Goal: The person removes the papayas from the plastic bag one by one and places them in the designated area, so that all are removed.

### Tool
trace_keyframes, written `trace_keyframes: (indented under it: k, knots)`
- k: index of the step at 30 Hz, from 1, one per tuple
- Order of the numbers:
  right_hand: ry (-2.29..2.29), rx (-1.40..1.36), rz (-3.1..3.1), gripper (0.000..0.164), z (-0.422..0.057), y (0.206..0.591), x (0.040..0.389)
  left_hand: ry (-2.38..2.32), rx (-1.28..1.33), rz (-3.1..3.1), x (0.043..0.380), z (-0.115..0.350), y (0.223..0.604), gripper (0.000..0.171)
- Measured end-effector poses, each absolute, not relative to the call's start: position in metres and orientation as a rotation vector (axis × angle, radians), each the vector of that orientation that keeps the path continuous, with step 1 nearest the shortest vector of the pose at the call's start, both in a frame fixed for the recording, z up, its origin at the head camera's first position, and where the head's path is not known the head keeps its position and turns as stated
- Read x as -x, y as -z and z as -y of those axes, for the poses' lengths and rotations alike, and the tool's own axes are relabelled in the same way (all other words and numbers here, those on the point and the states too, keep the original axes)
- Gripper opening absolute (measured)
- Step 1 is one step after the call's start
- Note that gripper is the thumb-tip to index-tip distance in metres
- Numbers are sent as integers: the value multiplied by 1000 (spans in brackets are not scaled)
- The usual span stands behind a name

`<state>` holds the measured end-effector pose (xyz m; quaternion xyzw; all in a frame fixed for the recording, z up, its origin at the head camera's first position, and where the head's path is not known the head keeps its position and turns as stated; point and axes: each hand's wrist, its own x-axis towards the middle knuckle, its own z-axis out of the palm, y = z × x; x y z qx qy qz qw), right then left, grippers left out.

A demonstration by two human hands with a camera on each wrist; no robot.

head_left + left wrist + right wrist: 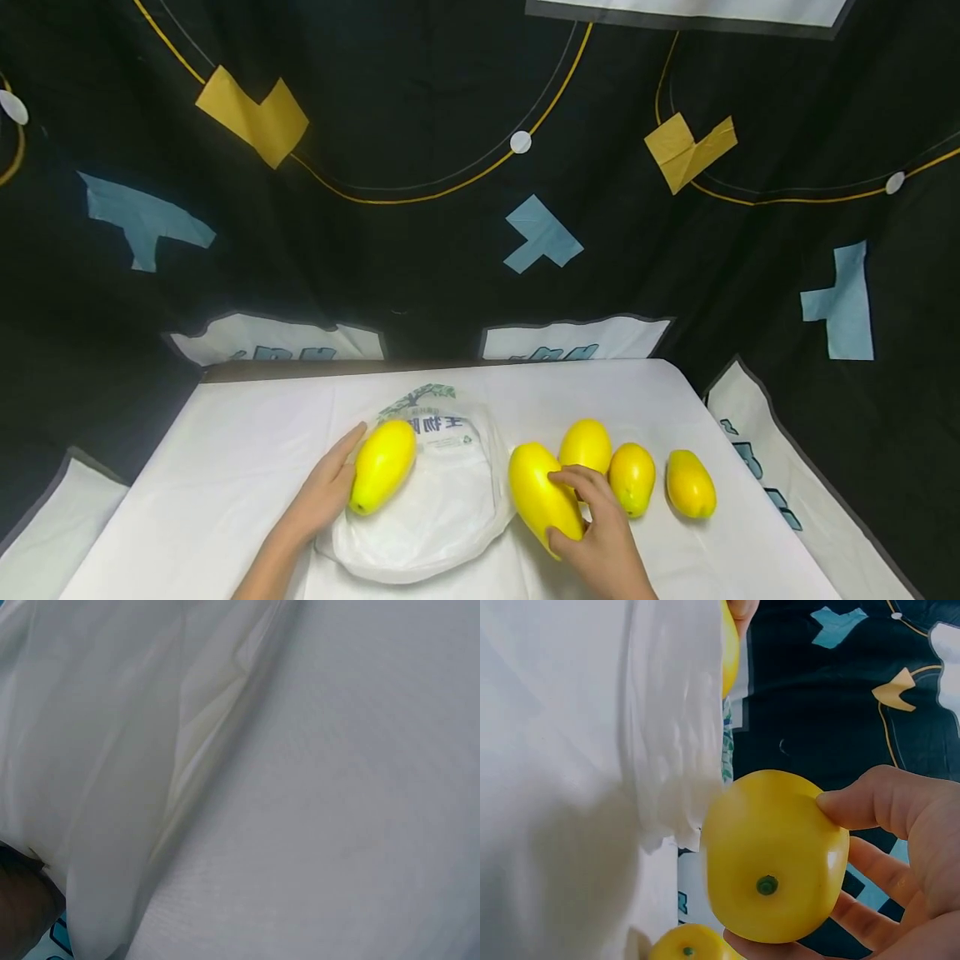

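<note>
My left hand is against the left side of a yellow papaya, holding it over the white plastic bag; the papaya hides part of the fingers. On the bag's right, my right hand grips a larger papaya between thumb and fingers. In the right wrist view the thumb presses one side of this papaya, and its green stem end faces the camera. The left wrist view has the bag's folded side lying on white cloth.
Right of the bag lie three more papayas: one behind the gripped papaya, one close beside it, and one farther right. The white-covered table meets a black patterned curtain at the back.
</note>
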<state>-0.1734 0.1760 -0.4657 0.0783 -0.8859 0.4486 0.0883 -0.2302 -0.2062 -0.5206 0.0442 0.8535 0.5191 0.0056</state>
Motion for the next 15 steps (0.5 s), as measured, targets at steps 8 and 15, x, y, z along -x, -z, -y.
trace_keyframes:
  k: [8, 15]
  knots:
    - [-1319, -222, 2686, 63, -178, 475, 164, -1634, -136, -2664, 230, 208, 524, 55]
    - [-1228, -234, 2708, 64, -179, 485, 156, -1612, -126, -2672, 231, 208, 522, 54]
